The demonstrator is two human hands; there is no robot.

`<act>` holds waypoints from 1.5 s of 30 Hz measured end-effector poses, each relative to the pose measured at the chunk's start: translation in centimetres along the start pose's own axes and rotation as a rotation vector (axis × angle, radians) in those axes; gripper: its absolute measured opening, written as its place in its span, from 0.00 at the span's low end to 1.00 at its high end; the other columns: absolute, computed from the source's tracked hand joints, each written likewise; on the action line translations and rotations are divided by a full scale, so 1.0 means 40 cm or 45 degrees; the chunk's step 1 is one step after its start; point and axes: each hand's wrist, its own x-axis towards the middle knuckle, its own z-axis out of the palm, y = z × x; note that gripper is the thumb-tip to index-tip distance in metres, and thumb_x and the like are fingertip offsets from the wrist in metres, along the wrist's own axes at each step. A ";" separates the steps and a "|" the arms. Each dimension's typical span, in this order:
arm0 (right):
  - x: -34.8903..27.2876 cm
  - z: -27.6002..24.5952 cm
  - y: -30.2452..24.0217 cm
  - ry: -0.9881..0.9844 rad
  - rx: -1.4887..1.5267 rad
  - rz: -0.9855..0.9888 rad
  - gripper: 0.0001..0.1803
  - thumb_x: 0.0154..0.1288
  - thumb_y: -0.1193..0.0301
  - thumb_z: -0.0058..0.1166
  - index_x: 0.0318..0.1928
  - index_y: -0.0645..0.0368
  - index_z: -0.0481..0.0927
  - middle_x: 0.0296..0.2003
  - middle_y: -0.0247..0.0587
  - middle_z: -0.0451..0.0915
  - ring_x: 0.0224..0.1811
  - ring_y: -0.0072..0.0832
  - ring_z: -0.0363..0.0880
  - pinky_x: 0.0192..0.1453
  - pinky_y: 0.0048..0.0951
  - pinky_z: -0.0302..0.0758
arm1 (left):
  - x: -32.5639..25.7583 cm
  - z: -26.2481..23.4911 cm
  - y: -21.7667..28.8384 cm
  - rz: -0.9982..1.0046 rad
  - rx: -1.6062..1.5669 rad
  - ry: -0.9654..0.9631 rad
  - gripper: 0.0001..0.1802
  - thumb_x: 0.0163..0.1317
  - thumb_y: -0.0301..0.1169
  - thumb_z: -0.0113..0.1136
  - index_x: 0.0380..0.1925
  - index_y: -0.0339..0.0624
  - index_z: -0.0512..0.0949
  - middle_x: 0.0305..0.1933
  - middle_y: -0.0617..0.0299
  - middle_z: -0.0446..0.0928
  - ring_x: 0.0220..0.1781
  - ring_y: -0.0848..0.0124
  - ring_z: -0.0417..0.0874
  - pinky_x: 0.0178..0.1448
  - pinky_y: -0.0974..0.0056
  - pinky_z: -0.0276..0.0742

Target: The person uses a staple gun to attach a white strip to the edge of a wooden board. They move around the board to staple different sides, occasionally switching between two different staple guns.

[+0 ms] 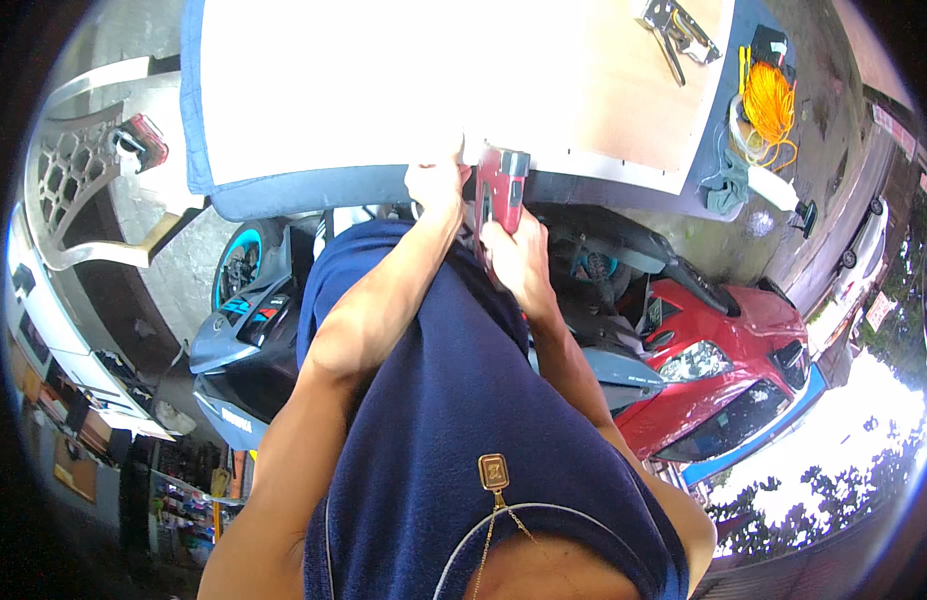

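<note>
Right grip (519, 250) wrapped tight around red drill (501, 190); left grip (436, 185) pressing flat on board (404, 80) at table (284, 190) edge.

An open-air roadside workshop: a plywood sheet (624, 90) lies across a blue-padded bench (284, 190) on bare concrete, with a coil of orange extension cord (769, 100) and metal hand tools (679, 30) at its far end. Parked motor scooters, one grey-blue (244, 340) and one red (724, 370), crowd the bench, while cars (864, 250) line the street and stocked shopfronts (184, 490) stand alongside.
</note>
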 end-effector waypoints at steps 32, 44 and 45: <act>-0.025 0.217 -0.109 0.055 0.168 -0.047 0.17 0.48 0.71 0.51 0.38 0.68 0.75 0.24 0.46 0.78 0.28 0.30 0.78 0.36 0.33 0.73 | 0.119 -0.198 0.243 -0.090 0.107 0.044 0.22 0.49 0.36 0.72 0.39 0.38 0.73 0.32 0.55 0.79 0.25 0.67 0.82 0.30 0.64 0.81; -0.025 0.241 -0.149 0.092 0.001 0.073 0.14 0.49 0.70 0.50 0.34 0.69 0.74 0.23 0.55 0.77 0.27 0.42 0.79 0.36 0.38 0.73 | 0.132 -0.199 0.232 -0.112 0.042 0.064 0.21 0.45 0.34 0.75 0.33 0.40 0.73 0.26 0.58 0.79 0.21 0.71 0.80 0.25 0.68 0.79; -0.026 0.239 -0.150 0.085 0.023 0.086 0.14 0.49 0.70 0.50 0.34 0.69 0.74 0.23 0.55 0.77 0.27 0.42 0.79 0.35 0.38 0.73 | 0.132 -0.200 0.232 -0.113 0.043 0.062 0.20 0.45 0.34 0.75 0.32 0.40 0.73 0.26 0.58 0.78 0.21 0.71 0.80 0.25 0.68 0.79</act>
